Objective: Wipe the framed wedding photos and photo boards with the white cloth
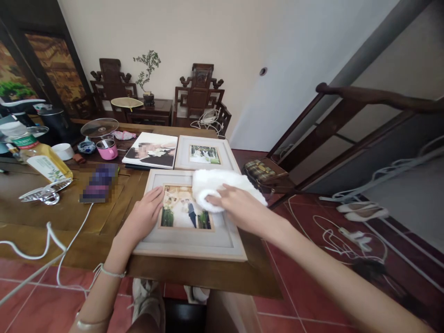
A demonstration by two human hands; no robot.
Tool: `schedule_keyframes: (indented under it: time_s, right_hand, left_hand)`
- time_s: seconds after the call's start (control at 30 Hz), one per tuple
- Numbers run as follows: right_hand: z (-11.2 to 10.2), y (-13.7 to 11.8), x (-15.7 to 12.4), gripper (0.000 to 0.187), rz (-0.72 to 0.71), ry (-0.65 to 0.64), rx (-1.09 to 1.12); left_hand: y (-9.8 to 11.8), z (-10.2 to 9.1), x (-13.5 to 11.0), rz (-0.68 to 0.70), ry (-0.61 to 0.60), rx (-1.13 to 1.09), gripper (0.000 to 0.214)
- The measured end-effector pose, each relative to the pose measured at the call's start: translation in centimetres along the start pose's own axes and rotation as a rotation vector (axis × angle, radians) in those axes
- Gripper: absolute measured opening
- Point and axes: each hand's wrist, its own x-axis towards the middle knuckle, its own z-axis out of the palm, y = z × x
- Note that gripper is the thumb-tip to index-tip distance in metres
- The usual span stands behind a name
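Note:
A picture frame (194, 253) with a pale wood edge, a wide light mat and a wedding photo in the middle lies flat at the table's near right corner. Flat on its left side rests my left hand (150, 210), fingers stretched out and reaching the photo's edge. My right hand (236, 203) grips a white fluffy cloth (222, 179), pressed on the frame's upper right part. The cloth covers a corner of the photo and hangs past the frame's right edge. Part of my right fingers is sunk in the cloth.
Behind lie a second framed photo (225, 159) and a photo board (166, 157). Leftward are a phone (100, 182) on a white cable, a hair claw clip (48, 192), an oil bottle (45, 159) and a pink cup (107, 150). A wooden chair (326, 120) stands right.

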Motion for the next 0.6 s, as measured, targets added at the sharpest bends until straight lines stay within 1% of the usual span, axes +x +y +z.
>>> schedule_keyframes:
  time_s: [0.07, 0.13, 0.23, 0.3, 0.37, 0.47, 0.53, 0.6]
  right_hand:
    - [-0.3, -2.0, -2.2, 0.066, -0.030, -0.053, 0.030]
    - [-0.8, -3.9, -4.8, 0.067, -0.089, -0.074, 0.082]
    - [-1.6, -6.2, -7.8, 0.073, -0.229, -0.016, 0.166]
    - [-1.9, -7.2, -8.6, 0.074, -0.256, 0.016, 0.201]
    - [-1.6, -7.4, -8.0, 0.074, -0.213, 0.011, 0.227]
    - [0.4, -6.1, -5.5, 0.079, -0.100, 0.009, 0.231]
    - [2.1, -4.6, -3.1, 0.079, -0.036, 0.063, 0.197]
    - [3.6, -3.0, -0.7, 0.072, 0.043, 0.159, 0.170]
  left_hand:
    - [-0.1, 0.1, 0.0, 0.005, 0.007, -0.002, 0.049]
    - [-0.2, 0.2, -0.1, 0.011, 0.013, 0.002, 0.049]
    - [-0.3, 0.2, 0.0, 0.026, 0.016, 0.008, 0.049]
    - [-0.4, 0.2, 0.0, 0.035, 0.015, 0.010, 0.049]
    - [-0.5, 0.2, 0.0, 0.039, 0.016, 0.012, 0.049]
    - [-0.6, 0.2, 0.0, 0.048, 0.018, 0.022, 0.047]
    - [-0.6, 0.2, -0.1, 0.054, 0.013, 0.029, 0.045]
    - [-0.6, 0.1, -0.1, 0.059, 0.006, 0.035, 0.044]
